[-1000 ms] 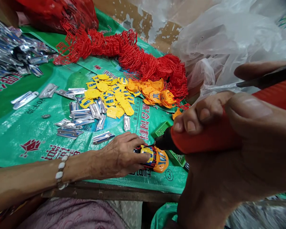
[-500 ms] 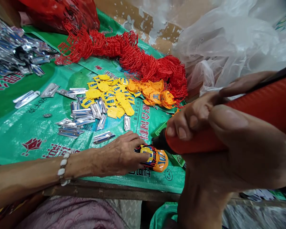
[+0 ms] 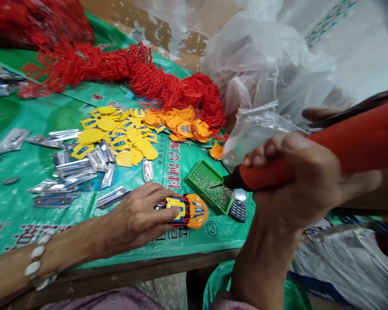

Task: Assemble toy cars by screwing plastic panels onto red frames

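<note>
My left hand (image 3: 145, 215) grips a small toy car (image 3: 197, 211) with an orange front, a yellow roof panel and red bars, pressing it on the green sheet near the table edge. In my right hand (image 3: 297, 181) is a red electric screwdriver (image 3: 349, 133), fingers wrapped round its body. Its thin bit points left, over a green tray (image 3: 210, 185) of tiny screws; whether a screw sits on the tip is too small to tell.
Yellow panels (image 3: 116, 133), orange car parts (image 3: 184, 122) and silver pieces (image 3: 74, 172) lie on the sheet. Red frames (image 3: 168, 86) are heaped behind. A dark keypad-like object (image 3: 238, 206) is beside the tray. Clear plastic bags (image 3: 261, 64) stand at back right.
The screwdriver's tip has left the toy car and is now over the screw tray. The view has swung right, showing more of the tray. My left hand keeps its hold on the car.
</note>
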`<state>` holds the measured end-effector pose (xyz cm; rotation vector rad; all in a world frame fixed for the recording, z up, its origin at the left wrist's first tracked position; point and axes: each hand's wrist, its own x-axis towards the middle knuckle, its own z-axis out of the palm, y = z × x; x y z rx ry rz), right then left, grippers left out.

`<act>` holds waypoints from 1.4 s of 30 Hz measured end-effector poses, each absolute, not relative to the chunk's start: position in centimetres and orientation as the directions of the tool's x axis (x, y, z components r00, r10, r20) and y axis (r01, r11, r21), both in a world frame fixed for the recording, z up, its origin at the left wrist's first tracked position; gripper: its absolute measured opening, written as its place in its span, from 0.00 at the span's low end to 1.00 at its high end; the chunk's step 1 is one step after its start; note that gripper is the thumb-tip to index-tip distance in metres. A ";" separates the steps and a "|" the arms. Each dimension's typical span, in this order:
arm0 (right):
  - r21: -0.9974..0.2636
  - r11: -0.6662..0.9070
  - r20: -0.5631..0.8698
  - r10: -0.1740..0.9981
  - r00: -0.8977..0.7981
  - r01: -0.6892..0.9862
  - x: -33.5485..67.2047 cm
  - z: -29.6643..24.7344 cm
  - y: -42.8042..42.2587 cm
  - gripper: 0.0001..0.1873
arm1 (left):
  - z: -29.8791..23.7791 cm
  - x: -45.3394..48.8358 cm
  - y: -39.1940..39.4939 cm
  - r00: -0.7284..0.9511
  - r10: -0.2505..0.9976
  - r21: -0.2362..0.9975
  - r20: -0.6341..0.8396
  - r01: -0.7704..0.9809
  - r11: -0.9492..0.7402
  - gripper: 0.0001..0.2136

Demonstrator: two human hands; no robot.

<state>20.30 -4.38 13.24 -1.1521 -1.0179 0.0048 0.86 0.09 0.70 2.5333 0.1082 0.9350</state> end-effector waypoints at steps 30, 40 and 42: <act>-0.809 0.400 0.580 0.429 0.692 0.431 24.0 9.0 -4.8 0.15 | 1.2 0.3 0.4 0.787 0.194 0.407 0.586 -0.079 -0.910 0.08; -0.810 0.380 0.583 0.437 0.685 0.447 23.7 8.9 -4.9 0.11 | 0.0 0.6 0.2 0.766 0.254 0.496 0.590 -0.095 -0.863 0.10; -0.791 0.416 0.604 0.415 0.680 0.449 23.4 9.5 -4.7 0.12 | -0.1 0.8 0.1 0.770 0.269 0.514 0.579 -0.089 -0.853 0.10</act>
